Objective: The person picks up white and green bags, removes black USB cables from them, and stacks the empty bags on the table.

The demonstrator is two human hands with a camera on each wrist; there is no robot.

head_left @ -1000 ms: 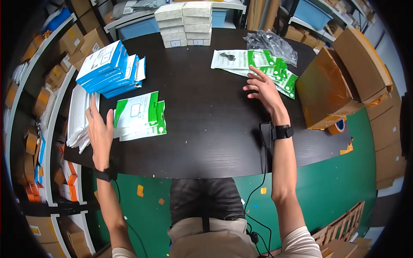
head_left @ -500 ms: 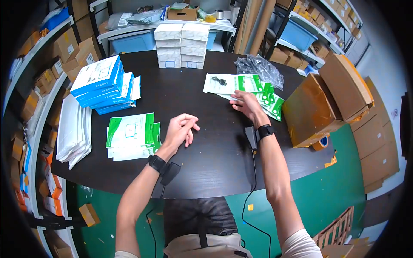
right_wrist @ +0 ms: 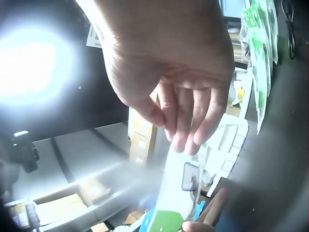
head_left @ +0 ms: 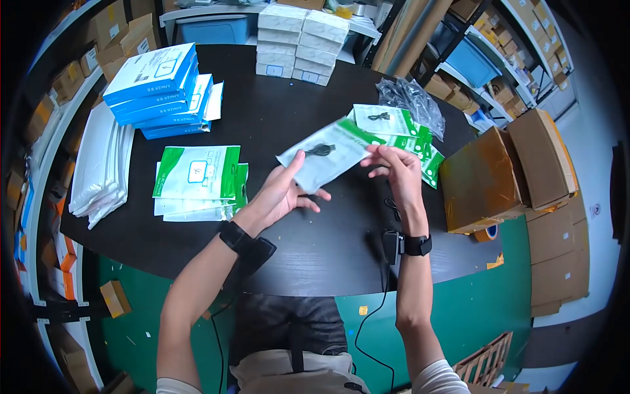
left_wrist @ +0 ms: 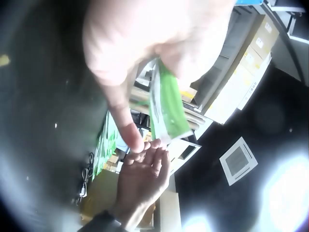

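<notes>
A clear-fronted plastic pouch [head_left: 335,157] with a green band and a coiled black cable inside is held tilted above the dark table. My left hand [head_left: 272,197] grips its left end, thumb on top and the other fingers beneath. At the opposite edge, my right hand [head_left: 401,172] pinches the pouch between thumb and fingertips; the right wrist view shows those fingertips at the pouch's end [right_wrist: 169,193]. Behind the right hand lies a stack of similar green pouches [head_left: 420,141], the top one showing a black cable. A loose black cable [head_left: 392,209] rests beside the right wrist.
Green-and-white pouches [head_left: 197,174] lie at the left, near white plastic mailers [head_left: 102,164] and stacked blue boxes [head_left: 157,92]. White boxes [head_left: 298,43] stand at the back. At the right are crumpled clear plastic [head_left: 413,105], a cardboard box [head_left: 482,177] and a tape roll [head_left: 485,233].
The left hand has moved from the mailers at the left to the middle. The right hand has come from the right stack, and a pouch is now held between both hands.
</notes>
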